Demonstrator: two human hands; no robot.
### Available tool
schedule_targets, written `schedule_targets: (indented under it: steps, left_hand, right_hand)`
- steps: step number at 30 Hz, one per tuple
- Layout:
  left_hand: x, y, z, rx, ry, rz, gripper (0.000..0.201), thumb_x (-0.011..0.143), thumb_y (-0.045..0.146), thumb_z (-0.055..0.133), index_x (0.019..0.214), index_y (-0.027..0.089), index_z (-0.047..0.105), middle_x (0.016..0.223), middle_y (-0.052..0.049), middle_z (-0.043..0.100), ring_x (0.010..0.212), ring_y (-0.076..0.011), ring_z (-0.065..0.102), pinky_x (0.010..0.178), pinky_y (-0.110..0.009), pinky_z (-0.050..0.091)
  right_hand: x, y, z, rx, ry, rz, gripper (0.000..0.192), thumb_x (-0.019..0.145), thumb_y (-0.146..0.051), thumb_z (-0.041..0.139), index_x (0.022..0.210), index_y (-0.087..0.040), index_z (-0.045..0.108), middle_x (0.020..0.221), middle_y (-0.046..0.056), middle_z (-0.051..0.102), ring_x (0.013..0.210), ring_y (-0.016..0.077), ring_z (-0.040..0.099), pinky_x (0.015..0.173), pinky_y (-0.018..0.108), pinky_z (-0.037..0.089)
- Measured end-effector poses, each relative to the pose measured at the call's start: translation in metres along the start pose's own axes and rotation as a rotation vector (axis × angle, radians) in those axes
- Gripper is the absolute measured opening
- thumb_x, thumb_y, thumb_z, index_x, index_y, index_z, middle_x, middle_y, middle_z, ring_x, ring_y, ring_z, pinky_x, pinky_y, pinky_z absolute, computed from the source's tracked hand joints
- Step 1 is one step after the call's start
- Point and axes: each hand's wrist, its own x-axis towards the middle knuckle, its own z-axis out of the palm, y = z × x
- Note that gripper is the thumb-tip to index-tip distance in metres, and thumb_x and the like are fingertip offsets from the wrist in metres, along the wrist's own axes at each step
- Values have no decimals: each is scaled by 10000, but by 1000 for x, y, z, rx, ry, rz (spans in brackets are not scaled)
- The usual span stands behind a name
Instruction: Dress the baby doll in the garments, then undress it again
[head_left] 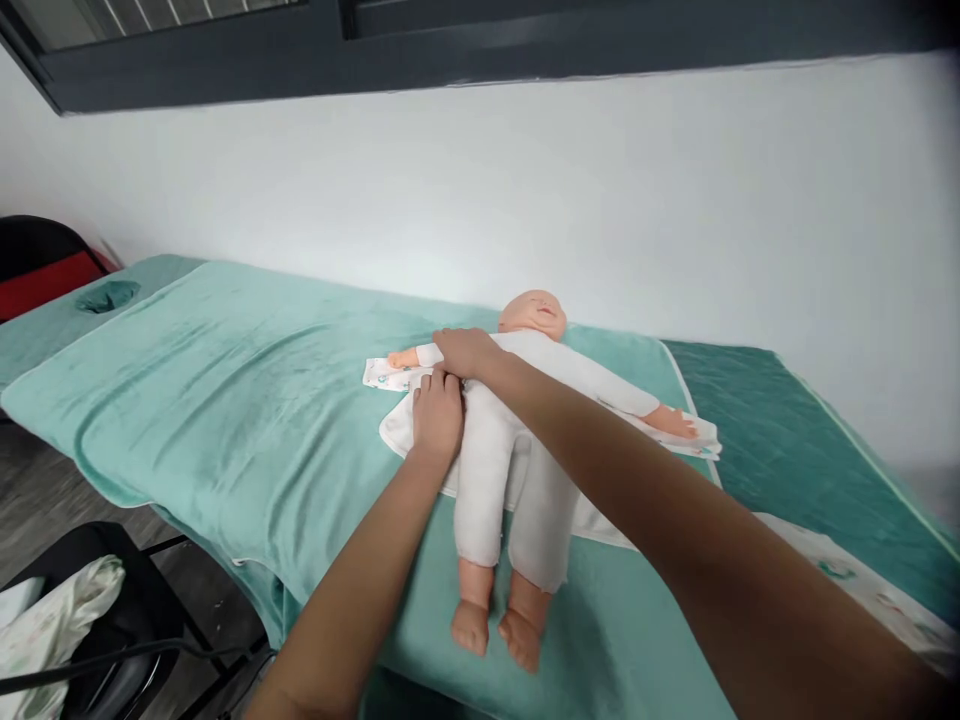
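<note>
A baby doll [484, 470] with a white cloth body lies on its back, head toward the wall and bare feet toward me. Beneath it a white printed baby shirt [397, 425] is spread out, its sleeves reaching along both doll arms. My right hand [466, 352] reaches across the doll's chest, its fingers curled over the upper part of the arm on the left. Just below, my left hand [439, 412] is against the doll's side with bent fingers close to my right hand. What the left fingertips hold, if anything, is hidden.
A green towel [225, 370] covers the long bed beneath the doll. More printed white cloth [847, 570] lies at the right, partly behind my forearm. At lower left, a black chair [112, 590] holds patterned cloth [75, 610]. The white wall [375, 190] borders the far side.
</note>
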Motion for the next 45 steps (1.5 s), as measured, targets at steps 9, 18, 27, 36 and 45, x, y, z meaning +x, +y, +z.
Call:
schedule_targets:
  steps: [9,18,27,36,45]
  left_hand:
    - [32,-25,11,-201,34,-138,216,951,294,466,867,199,640,874,-115,667,885,-265,603,758,-355,417]
    - [36,-41,-4,-918,164,-380,149,795,314,597,727,181,594,726,-17,624,700,-162,535,665,-277,381]
    - [35,-43,-18,-1425,124,-556,170,671,267,668,799,178,601,784,1,638,682,-119,554,682,-259,443]
    - [31,-36,-14,-1241,255,-427,215,803,364,674,751,183,571,698,27,544,665,-112,504,680,-255,405]
    - [21,-18,-12,-858,27,-31,159,924,321,519,871,207,617,788,-7,626,734,-148,545,712,-272,414]
  right_hand:
    - [-50,16,-14,138,157,22,355,929,-520,518,1125,-226,552,1070,89,684,920,263,630,712,330,410]
    - [-72,24,-14,171,197,-11,533,950,-688,355,1028,-227,611,1011,77,694,901,257,622,730,343,383]
    - [-75,25,-11,20,97,2,552,959,-669,349,912,-197,632,956,110,703,854,276,626,783,388,383]
    - [-72,22,-7,-62,23,93,496,961,-593,405,929,-175,669,980,159,705,913,308,627,830,431,399]
    - [-55,3,10,-38,155,120,259,936,-223,433,1072,-138,636,1104,199,675,1049,325,604,888,444,414]
